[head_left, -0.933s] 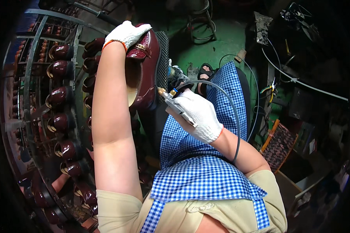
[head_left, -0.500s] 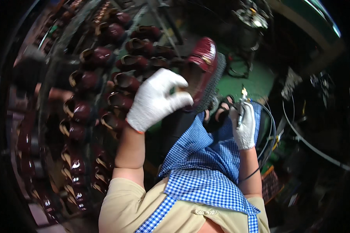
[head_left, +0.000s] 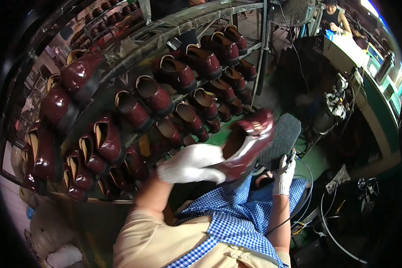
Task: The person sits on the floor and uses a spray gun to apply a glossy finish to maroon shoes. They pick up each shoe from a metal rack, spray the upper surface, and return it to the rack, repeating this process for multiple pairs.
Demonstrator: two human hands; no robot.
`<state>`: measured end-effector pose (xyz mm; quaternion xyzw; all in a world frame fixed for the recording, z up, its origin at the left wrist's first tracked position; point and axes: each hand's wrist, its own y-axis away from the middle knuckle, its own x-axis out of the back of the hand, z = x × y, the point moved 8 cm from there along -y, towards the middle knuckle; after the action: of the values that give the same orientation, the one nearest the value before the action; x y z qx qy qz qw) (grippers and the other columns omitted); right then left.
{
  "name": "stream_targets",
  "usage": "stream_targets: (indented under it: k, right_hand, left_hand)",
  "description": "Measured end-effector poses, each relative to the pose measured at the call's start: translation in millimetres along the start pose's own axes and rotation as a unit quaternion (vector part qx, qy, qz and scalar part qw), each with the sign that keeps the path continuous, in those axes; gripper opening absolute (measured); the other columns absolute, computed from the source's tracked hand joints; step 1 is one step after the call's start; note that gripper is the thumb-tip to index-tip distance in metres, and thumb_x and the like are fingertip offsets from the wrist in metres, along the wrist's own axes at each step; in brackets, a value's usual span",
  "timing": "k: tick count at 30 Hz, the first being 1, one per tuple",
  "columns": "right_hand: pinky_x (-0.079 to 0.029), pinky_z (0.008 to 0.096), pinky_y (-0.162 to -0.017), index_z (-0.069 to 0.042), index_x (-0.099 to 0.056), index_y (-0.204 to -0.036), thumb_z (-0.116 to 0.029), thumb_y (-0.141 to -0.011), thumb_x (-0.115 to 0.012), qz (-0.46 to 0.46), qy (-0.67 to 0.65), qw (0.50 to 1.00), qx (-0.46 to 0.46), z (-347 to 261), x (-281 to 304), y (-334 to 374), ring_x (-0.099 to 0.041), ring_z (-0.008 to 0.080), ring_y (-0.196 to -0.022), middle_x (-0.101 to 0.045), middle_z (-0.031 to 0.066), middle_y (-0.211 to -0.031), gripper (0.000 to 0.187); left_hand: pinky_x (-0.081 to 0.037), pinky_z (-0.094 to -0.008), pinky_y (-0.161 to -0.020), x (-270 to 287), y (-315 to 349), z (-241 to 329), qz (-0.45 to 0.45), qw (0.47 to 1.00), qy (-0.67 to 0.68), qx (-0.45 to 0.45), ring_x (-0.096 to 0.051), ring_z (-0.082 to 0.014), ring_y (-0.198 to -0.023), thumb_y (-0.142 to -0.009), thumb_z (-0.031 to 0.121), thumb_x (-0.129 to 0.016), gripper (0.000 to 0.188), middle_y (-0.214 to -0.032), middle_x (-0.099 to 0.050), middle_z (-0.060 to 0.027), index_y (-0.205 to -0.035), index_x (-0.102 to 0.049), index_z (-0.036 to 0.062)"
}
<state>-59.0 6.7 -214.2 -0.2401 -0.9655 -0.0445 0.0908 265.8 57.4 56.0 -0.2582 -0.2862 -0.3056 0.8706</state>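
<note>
My left hand [head_left: 190, 165], in a white knitted glove, grips the heel end of a glossy maroon loafer [head_left: 254, 145]. The shoe is slightly smeared by motion, its toe pointing up and to the right. Beside and partly behind it lies a dark textured pad [head_left: 285, 134]. My right hand [head_left: 282, 178], gloved the same way, closes round a slim metal spray gun [head_left: 291, 157] near the pad's lower edge. From that tool a thin hose [head_left: 309, 172] loops down past my right forearm. Both hands are above my blue checked apron [head_left: 245, 210].
To the left a metal rack [head_left: 174, 24] carries rows of similar maroon shoes [head_left: 174, 73] on several levels. A bench [head_left: 373, 125] runs along the right, with a foil-wrapped stand [head_left: 337, 105] before it. A fan [head_left: 295, 11] and a seated person [head_left: 335, 20] are at the back.
The loafer, earlier on the pad beside my open left hand, is now in that hand's grip. My view has tilted up, showing more rack and room. The spray gun stays in my right hand.
</note>
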Motion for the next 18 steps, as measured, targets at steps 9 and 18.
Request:
stream_targets:
  k: [9,18]
  right_hand:
    - [-0.053,0.0425,-0.091,0.001,-0.056,-0.134,-0.021,-0.104,-0.070,0.024,0.040,0.995,0.086,-38.6,-4.9,10.1,-0.063,0.0279,-0.097,-0.066,0.0147,-0.105,0.040]
    - [-0.051,0.0413,-0.090,0.005,-0.059,-0.134,-0.033,-0.107,-0.064,0.014,0.083,0.992,0.094,-26.3,1.0,-3.3,-0.065,0.0309,-0.097,-0.068,0.0192,-0.109,0.047]
  left_hand:
    - [-0.048,-0.0435,-0.066,49.3,203.0,56.7,0.103,0.936,-0.169,0.292,-0.060,-0.0363,-0.072,-0.081,0.027,-0.090,0.037,-0.080,-0.059,-0.0144,-0.085,-0.065,0.0005]
    - [-0.054,-0.0497,-0.079,7.7,235.6,-71.4,0.197,0.798,-0.350,0.449,-0.067,-0.0380,-0.091,-0.095,0.037,-0.066,0.031,-0.095,-0.065,-0.0157,-0.092,-0.069,0.0067]
